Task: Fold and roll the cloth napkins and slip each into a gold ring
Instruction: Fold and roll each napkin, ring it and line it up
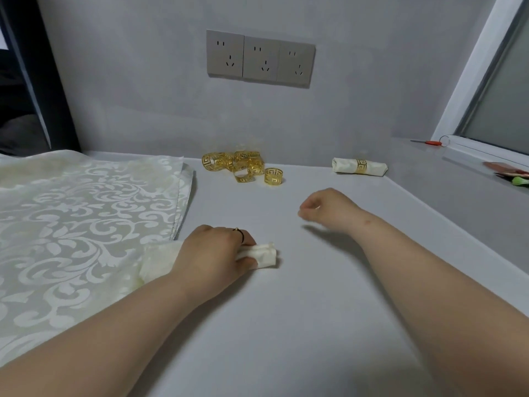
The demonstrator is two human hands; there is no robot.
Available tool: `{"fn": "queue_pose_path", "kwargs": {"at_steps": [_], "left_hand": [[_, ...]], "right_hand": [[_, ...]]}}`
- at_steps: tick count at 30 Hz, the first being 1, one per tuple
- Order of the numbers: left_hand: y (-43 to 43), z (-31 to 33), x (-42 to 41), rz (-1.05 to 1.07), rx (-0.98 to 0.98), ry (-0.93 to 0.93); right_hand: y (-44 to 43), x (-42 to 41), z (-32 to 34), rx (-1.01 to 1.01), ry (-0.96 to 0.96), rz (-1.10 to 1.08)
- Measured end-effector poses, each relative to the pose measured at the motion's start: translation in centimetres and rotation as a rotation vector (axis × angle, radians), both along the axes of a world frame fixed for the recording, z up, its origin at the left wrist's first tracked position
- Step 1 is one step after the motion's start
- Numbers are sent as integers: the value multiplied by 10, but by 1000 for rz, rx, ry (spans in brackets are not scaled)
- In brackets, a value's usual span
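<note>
Left grip around rolled napkin

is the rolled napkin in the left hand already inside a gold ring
No, the rolled napkin that the left hand grips shows no ring, and the loose gold rings lie in a heap by the wall.

head view | faces forward and down | near, over table

On your worktop, the cream rolled napkin lies near the middle, gripped in your left hand. The flat damask napkins are stacked at the left edge. The gold rings are heaped at the back edge, and a ringed roll lies back right.
</note>
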State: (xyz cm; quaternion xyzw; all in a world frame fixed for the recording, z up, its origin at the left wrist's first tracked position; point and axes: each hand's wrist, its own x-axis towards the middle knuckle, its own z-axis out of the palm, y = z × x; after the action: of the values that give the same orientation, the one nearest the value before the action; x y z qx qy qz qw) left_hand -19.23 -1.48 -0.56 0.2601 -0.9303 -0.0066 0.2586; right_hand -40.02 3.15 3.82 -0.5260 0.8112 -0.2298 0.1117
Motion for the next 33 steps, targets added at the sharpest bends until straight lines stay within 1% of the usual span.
{"fn": "queue_pose_path", "kwargs": {"at_steps": [2,4,7,9,11,16,20,24,28,29,31,33], "left_hand": [[-8,-3,3,8,31,105],[-14,-5,4,20,53,134],[-21,-11,3,33,118,162],[-24,-17,3,37,186,222],[-27,-20,4,59,165,217],[-28,-25,5,88,186,177],[-29,-25,5,78,203,187],[-28,-20,4,53,198,191],[-27,-16,3,80,243,146],[-27,-16,3,90,271,140],[-25,-13,3,103,322,154],[-19,-8,4,117,368,184]], "right_hand": [[-37,-17,-14,53,129,-45],[-68,-29,-26,80,213,-66],[-105,-37,-33,24,296,-90],[-124,-37,-33,-12,400,-68],[-139,-39,-34,-28,462,-47],[-162,-45,-40,19,441,-63],[-161,-44,-39,-52,413,-80],[-137,-35,-36,-191,212,-77],[-88,-9,-24,-346,-94,-70],[-74,1,-22,-376,-216,-85],[-43,17,-21,-410,-521,-120],[-9,34,-22,-386,-792,-114]]}}
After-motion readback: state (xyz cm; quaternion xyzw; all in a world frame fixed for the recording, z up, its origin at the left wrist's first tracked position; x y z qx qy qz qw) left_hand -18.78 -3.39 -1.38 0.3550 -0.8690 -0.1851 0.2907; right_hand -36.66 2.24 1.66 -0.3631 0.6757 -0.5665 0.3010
